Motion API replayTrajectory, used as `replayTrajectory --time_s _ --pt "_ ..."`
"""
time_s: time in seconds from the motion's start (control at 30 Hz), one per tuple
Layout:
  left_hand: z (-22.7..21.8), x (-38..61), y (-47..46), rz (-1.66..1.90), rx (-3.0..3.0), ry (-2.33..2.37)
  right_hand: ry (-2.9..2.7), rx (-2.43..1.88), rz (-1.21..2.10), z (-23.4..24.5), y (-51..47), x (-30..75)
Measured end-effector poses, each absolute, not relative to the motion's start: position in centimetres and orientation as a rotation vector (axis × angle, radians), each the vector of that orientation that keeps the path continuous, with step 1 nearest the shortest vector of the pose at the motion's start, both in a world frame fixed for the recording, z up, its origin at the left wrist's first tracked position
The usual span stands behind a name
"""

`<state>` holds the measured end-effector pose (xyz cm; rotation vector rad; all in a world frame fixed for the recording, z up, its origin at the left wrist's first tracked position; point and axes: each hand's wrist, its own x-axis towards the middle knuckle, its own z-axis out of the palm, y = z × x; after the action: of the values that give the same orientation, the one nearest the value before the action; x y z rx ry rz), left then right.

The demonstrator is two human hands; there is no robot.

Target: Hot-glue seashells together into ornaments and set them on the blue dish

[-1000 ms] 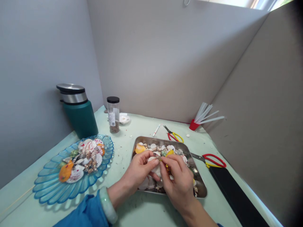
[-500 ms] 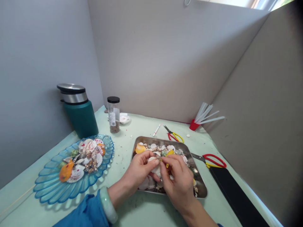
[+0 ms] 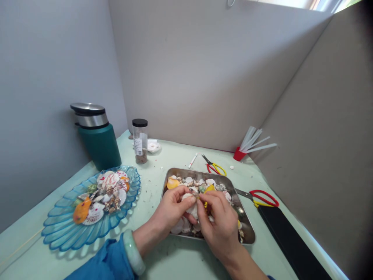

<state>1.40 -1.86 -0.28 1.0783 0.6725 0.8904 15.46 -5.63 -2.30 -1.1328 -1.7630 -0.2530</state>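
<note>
My left hand (image 3: 170, 212) and my right hand (image 3: 220, 221) meet over a steel tray (image 3: 247, 229) filled with several seashells (image 3: 204, 186). Both hands pinch a small shell (image 3: 196, 195) between their fingertips, thumbs and forefingers pressed together on it. A white shell lies under my left fingers, partly hidden. On my left wrist sits a pale green bangle (image 3: 132, 252) above a blue sleeve.
A blue glass dish (image 3: 61, 229) of painted shells sits at left, a green flask (image 3: 97, 136) and a black-capped jar (image 3: 140, 140) behind it. Small scissors (image 3: 214, 167), larger red-handled scissors (image 3: 260, 197), a red cup of white sticks (image 3: 247, 146) and a black flat object (image 3: 288, 241) lie right.
</note>
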Motion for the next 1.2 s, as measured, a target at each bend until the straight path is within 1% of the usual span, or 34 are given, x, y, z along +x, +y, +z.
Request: replayTrajectory --time_s 0.27,0.5,1.2 --pt "-0.30 1.42 -1.86 0.880 1.072 0.595 -1.762 -1.152 -0.270 -2.05 -5.62 15.46" --pt "0.20 1.29 -1.98 0.936 1.090 0.574 -1.755 -1.077 -0.288 -2.18 -5.61 15.56" --pt "-0.52 1.45 -1.61 0.922 1.053 0.658 -1.737 -1.191 -0.130 -2.02 -5.73 15.43"
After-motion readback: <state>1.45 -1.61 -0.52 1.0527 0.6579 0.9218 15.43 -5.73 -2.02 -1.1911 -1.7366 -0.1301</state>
